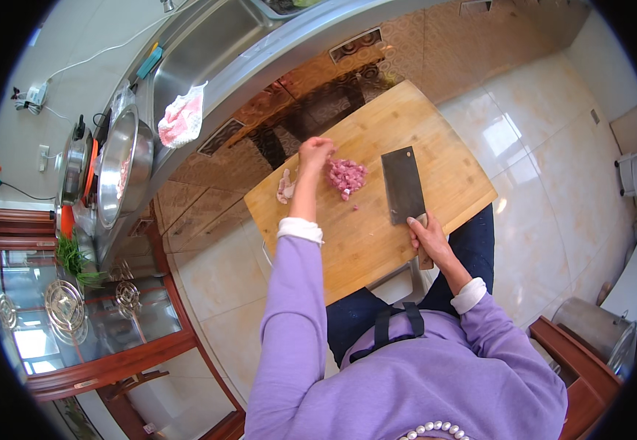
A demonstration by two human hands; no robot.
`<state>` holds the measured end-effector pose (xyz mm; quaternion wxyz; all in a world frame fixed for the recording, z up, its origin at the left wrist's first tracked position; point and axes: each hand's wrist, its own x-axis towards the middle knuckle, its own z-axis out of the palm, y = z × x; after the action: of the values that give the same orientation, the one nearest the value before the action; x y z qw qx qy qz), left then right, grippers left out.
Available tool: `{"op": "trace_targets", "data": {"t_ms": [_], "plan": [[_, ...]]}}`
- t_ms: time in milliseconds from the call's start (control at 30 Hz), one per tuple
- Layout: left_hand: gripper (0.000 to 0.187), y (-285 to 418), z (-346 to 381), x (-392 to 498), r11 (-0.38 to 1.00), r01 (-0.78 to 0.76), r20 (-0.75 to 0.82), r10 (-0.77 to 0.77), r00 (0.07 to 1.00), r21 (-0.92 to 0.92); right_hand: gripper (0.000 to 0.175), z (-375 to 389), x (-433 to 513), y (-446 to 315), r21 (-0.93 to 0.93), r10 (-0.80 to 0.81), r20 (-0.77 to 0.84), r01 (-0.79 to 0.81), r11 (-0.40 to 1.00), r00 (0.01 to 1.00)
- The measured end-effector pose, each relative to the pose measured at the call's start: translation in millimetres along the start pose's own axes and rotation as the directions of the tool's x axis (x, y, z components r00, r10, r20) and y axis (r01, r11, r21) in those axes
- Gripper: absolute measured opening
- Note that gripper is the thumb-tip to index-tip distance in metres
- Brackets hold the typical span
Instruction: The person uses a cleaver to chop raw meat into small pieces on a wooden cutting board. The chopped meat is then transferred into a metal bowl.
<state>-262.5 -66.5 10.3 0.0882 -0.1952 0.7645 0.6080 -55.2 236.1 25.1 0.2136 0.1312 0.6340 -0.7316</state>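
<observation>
A wooden cutting board (368, 242) lies before me, over my knees. My right hand (428, 236) grips the wooden handle of a cleaver (404, 187), whose broad dark blade rests flat on the board, pointing away from me. A small heap of diced pink raw meat (347, 177) sits left of the blade, with a stray bit or two beside it. My left hand (316, 155) is at the heap's upper left edge, its fingers bent together; whether they pinch anything cannot be told. Pale pieces, perhaps skin or fat (285, 187), lie left of my left wrist, partly hidden by it.
Beyond the board runs a steel counter with a sink (208, 49); a pink and white cloth (182, 118) hangs over its edge. A large steel bowl (137, 165) holding meat stands at the left. Green leafy vegetables (73, 258) lie at the counter's end. A metal pot (593, 330) stands lower right.
</observation>
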Motion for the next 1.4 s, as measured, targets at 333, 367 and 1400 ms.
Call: {"op": "trace_targets", "data": {"t_ms": [333,367,1400], "plan": [[0.030,35,-31,-79,0.857,-0.074,0.194,0.198,0.961,-0.510,0.021,-1,3,6,0.022,-0.042,0.020,0.041,0.999,0.999],[0.029,35,-29,-83,0.857,-0.093,0.184,0.213,0.959,-0.507,0.021,-1,3,6,0.015,-0.031,0.012,0.031,0.999,0.999],[0.101,137,-341,-157,0.436,-0.424,-0.554,-0.231,0.800,-0.794,0.020,-7,18,30,-0.013,-0.070,-0.015,0.070,0.997,0.997]]}}
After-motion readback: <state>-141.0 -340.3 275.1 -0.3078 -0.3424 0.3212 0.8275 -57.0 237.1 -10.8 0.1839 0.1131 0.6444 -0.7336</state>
